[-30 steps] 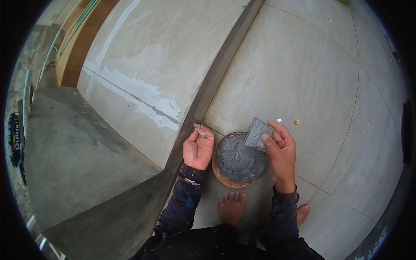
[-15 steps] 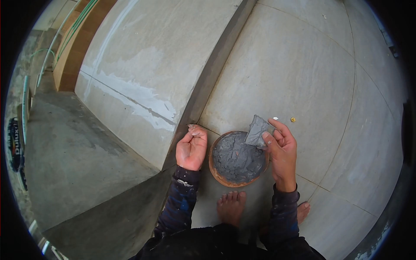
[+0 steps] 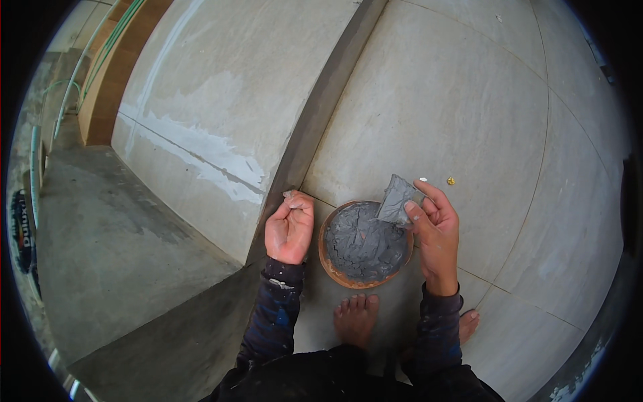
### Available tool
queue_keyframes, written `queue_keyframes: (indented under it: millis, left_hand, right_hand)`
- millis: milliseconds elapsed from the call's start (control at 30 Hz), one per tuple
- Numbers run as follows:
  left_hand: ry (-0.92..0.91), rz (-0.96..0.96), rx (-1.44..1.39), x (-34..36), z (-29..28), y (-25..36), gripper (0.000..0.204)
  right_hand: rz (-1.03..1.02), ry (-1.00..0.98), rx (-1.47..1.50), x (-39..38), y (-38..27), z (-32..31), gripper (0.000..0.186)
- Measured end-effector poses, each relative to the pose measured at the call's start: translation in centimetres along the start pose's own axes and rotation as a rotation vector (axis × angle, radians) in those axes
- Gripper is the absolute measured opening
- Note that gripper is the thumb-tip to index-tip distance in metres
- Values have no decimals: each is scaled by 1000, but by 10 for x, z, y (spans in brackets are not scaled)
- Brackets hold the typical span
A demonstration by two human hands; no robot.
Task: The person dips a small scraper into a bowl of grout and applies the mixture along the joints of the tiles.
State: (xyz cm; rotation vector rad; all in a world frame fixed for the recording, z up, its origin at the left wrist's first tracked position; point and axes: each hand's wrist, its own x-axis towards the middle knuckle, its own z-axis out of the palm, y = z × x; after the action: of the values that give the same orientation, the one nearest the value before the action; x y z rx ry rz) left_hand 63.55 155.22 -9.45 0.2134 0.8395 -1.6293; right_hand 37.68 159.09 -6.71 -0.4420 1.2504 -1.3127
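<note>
A round brown bowl (image 3: 326,266) stands on the floor in front of my feet, filled with thick grey paste (image 3: 365,244) that has a rough, ridged top. My right hand (image 3: 437,231) pinches a small flat scraper (image 3: 400,199) between thumb and fingers. Grey paste coats the scraper's face, and it hangs over the bowl's far right rim. To the left of the bowl, my left hand (image 3: 290,231) is turned palm up with its fingers curled closed. A small pale grey bit shows at its fingertips, too small to name.
A raised tiled step (image 3: 201,120) with pale smears along its joint rises at the left. Its dark vertical edge (image 3: 315,100) runs close to my left hand. Large tiles (image 3: 455,107) cover the floor, with a small gold-coloured piece (image 3: 451,181) beyond my right hand.
My left hand has shifted slightly left. The bowl and floor sit a little further left in the picture, while my right hand keeps the scraper in nearly the same place over the rim.
</note>
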Motion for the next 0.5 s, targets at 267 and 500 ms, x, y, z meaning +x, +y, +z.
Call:
queue_keyframes:
  millis: [267,500]
  left_hand:
    - [37,104,289,3,-29,15,14]
    - [-7,118,250,7,-35,17,15]
  right_hand:
    - [-3,-42,21,2,12,4,43]
    - [-6,-47,10,0,9,8,44]
